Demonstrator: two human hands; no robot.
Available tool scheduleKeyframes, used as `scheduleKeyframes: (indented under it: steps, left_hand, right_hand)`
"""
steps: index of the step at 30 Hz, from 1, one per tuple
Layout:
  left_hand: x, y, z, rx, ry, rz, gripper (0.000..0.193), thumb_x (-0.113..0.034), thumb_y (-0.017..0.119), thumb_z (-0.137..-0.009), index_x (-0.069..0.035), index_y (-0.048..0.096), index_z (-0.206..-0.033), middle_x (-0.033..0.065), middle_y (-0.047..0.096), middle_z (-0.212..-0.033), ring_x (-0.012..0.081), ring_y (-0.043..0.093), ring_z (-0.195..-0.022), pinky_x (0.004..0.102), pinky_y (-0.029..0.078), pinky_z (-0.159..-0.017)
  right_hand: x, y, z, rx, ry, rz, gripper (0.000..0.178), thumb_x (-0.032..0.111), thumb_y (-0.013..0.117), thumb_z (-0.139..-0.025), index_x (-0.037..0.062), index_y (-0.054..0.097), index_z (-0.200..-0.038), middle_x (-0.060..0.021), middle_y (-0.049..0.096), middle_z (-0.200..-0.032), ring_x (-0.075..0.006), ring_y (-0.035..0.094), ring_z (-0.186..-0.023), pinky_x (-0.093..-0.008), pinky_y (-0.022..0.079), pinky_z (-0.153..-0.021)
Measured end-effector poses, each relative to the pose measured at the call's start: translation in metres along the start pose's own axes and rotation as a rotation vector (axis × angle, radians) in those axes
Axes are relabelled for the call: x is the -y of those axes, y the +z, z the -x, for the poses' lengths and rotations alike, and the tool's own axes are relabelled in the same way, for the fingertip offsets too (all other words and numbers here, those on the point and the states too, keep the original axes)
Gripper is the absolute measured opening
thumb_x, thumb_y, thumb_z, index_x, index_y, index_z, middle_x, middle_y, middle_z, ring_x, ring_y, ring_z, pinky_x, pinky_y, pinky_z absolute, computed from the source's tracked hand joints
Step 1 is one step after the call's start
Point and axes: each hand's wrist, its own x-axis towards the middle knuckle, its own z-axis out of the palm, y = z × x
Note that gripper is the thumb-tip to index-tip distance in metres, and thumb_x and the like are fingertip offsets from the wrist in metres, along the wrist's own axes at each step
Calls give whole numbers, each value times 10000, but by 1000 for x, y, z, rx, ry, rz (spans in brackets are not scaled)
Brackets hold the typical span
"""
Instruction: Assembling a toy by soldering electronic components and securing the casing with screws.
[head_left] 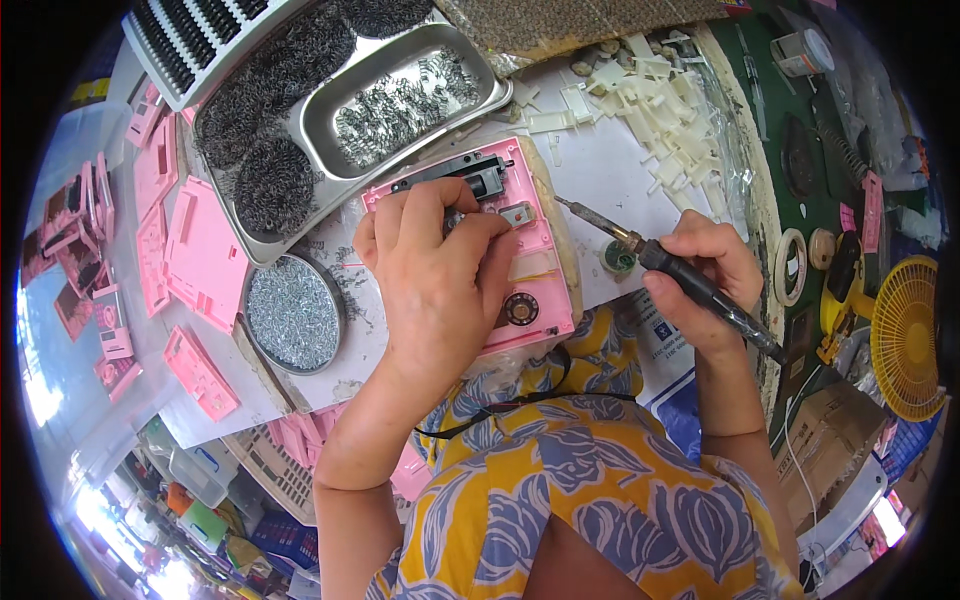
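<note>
A pink plastic casing point(545, 290) lies on the table before me, with a black mechanism point(485, 178), a small grey metal piece point(517, 215) and a dark round part point(521, 309) inside. My left hand point(435, 255) is over the casing, its fingers bent down into it beside the metal piece; the fingertips are partly hidden. My right hand point(712, 275) holds a soldering iron point(700, 295) by its black handle. Its metal tip points left and stays apart from the casing's right edge. Below the iron's shaft stands a small green pot point(617, 257).
A metal tray point(310, 130) of dark springs holds a smaller tray point(480, 105). Small silvery parts fill a round dish point(294, 313). White plastic pieces point(665, 120) are heaped at the far right, pink casing parts point(200, 250) at left. A yellow fan point(905, 335) stands at right.
</note>
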Motion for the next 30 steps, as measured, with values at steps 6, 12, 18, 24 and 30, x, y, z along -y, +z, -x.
scheduleKeyframes:
  steps: [6, 12, 18, 24, 30]
  left_hand:
    - [2, 4, 5, 16, -7, 4, 123, -160, 795, -754, -141, 725, -853, 23, 603, -1036, 272, 534, -969, 459, 321, -856]
    - [2, 3, 4, 37, -18, 9, 145, -157, 791, -757, -141, 720, -882, 26, 595, -1034, 276, 527, -966, 456, 321, -861]
    - [1, 2, 4, 46, -33, 19, 137, -150, 786, -755, -136, 727, -878, 33, 597, -1035, 280, 527, -974, 461, 328, -858]
    - [1, 2, 4, 51, -38, 21, 144, -150, 784, -763, -130, 738, -898, 38, 601, -1048, 281, 528, -983, 453, 330, -881]
    - [0, 1, 4, 47, -33, 16, 138, -150, 780, -773, -131, 736, -903, 39, 601, -1045, 280, 529, -976, 448, 330, -881]
  right_hand:
    - [1, -2, -3, 25, -25, 48, 293, 24, 841, -793, 18, 662, -1025, 5, 531, -742, -48, 439, -623, -212, 328, -562]
    - [1, 2, -4, 38, -49, 4, 298, 20, 843, -784, 19, 663, -1022, -20, 580, -758, -55, 456, -607, -217, 326, -542]
    - [-2, 6, -2, 96, -36, 38, 294, 36, 855, -775, 27, 670, -1003, -28, 601, -769, -63, 491, -604, -215, 341, -521]
    - [-4, 6, -3, 110, -39, 67, 293, 51, 857, -779, 31, 670, -1003, -25, 594, -757, -70, 498, -595, -217, 353, -520]
    - [-3, 5, -3, 109, -60, 97, 296, 60, 858, -776, 34, 671, -1004, -25, 592, -749, -79, 501, -594, -224, 351, -520]
